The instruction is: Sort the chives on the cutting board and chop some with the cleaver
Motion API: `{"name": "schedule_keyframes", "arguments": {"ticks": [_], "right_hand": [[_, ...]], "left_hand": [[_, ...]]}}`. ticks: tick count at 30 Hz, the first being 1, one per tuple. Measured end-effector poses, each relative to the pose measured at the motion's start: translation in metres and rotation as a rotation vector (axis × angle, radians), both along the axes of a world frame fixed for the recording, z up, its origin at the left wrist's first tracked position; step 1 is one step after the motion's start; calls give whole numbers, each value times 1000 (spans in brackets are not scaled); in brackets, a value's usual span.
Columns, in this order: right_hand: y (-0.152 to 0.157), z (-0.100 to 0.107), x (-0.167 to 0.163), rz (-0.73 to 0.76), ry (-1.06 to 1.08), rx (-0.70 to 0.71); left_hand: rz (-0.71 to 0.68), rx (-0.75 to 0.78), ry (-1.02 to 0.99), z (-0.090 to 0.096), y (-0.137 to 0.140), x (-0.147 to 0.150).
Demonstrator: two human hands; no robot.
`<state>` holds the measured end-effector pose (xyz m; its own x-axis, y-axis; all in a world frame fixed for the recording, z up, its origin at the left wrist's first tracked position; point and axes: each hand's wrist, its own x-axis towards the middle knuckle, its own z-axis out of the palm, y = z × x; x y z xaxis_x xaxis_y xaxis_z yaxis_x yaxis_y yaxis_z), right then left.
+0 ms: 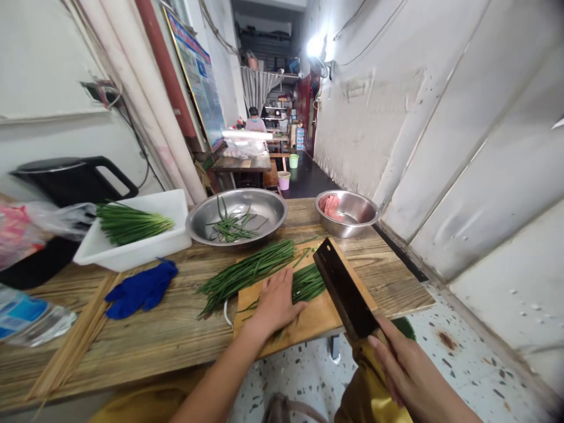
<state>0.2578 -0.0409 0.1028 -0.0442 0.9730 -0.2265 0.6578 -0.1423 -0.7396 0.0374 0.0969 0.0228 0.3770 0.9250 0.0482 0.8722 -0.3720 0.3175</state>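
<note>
My left hand lies on the wooden cutting board, fingers stretched out against a bunch of green garlic chives. In my right hand is the handle of a cleaver. Its dark, wide blade slants up over the right part of the board, at the end of the chives, and hides what lies under it. Whether the edge touches the chives I cannot tell. A larger bundle of chives rests behind my left hand, partly on the board and partly on the table.
A wide metal bowl holds loose chives; a smaller metal bowl has pink pieces inside. Leftward are a white tray of chives, a blue glove, wooden skewers and a black kettle. Another person sits far back.
</note>
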Motion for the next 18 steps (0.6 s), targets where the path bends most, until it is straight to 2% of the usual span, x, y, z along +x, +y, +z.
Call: {"name": "schedule_keyframes", "arguments": {"ticks": [9, 13, 18], "right_hand": [[6, 5, -11, 79, 15, -34], [7, 8, -18, 116, 7, -74], [10, 9, -20, 108, -45, -23]], "left_hand": [[46, -67, -8, 15, 0, -9], [46, -39, -40, 15, -4, -9], [61, -40, -65, 9, -9, -9]]}}
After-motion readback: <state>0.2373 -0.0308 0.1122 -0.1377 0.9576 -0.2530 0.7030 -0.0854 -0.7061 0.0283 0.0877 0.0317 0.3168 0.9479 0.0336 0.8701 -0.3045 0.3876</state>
